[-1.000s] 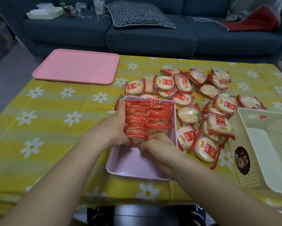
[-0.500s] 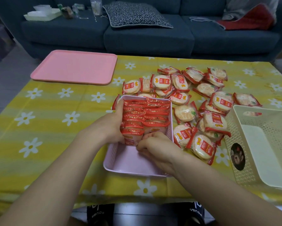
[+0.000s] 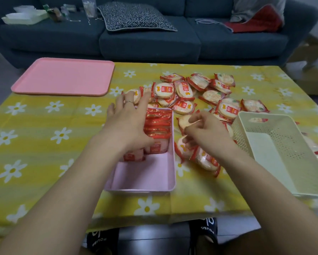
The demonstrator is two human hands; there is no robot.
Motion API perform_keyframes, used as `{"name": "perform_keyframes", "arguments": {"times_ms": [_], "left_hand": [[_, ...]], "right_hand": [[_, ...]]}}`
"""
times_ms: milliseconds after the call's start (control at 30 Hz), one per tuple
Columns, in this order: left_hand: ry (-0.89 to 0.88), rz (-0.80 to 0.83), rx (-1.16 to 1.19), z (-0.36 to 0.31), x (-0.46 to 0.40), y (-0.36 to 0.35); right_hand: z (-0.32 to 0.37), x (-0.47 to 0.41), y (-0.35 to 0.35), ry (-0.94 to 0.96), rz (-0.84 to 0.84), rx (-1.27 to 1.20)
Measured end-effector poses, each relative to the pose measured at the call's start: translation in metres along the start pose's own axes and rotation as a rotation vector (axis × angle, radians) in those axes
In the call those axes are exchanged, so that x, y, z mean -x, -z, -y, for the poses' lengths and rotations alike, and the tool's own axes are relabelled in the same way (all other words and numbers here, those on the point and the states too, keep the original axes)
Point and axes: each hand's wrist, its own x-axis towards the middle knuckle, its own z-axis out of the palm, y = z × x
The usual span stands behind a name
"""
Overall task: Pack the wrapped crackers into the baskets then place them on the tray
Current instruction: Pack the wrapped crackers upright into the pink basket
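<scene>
Done: pink basket [image 3: 141,181] far half packed with upright wrapped crackers [image 3: 159,124]; near half bare.
Left to do: loose cracker pile [image 3: 200,94] just right of and beyond the pink basket; cream basket [image 3: 276,155], further right, holds none; pink tray [image 3: 62,78], far left of it, carries nothing.
Left hand [image 3: 128,122]: fingers straight, spread over the packed row.
Right hand [image 3: 206,133]: pinching a loose packet.
Materials: glossy crinkled wrappers; smooth pink plastic; perforated cream walls; flowered cloth on tabletop [image 3: 34,137].

The left hand [image 3: 128,122] hides the pink basket's [image 3: 141,183] left packets; the cream basket [image 3: 276,155] runs off-frame right.
</scene>
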Motion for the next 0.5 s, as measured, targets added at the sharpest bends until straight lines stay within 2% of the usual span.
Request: {"name": "perform_keyframes", "arguments": {"times_ms": [67, 100, 200, 367, 500], "left_hand": [[-0.104, -0.05, 0.145, -0.021, -0.004, -0.002], [-0.157, -0.043, 0.233, -0.033, -0.007, -0.005], [-0.258, 0.055, 0.382, -0.072, -0.013, -0.019], [-0.149, 0.341, 0.439, -0.124, -0.022, -0.052], [-0.007, 0.492, 0.293, -0.136, -0.027, -0.076]], "right_hand": [[-0.025, -0.013, 0.021, 0.124, -0.178, 0.33], [-0.037, -0.017, 0.028, 0.161, -0.217, 0.442], [-0.062, -0.027, 0.039, 0.203, -0.232, 0.581], [-0.078, -0.048, 0.04, 0.16, -0.252, 0.618], [-0.082, -0.056, 0.048, -0.007, -0.053, 0.592]]}}
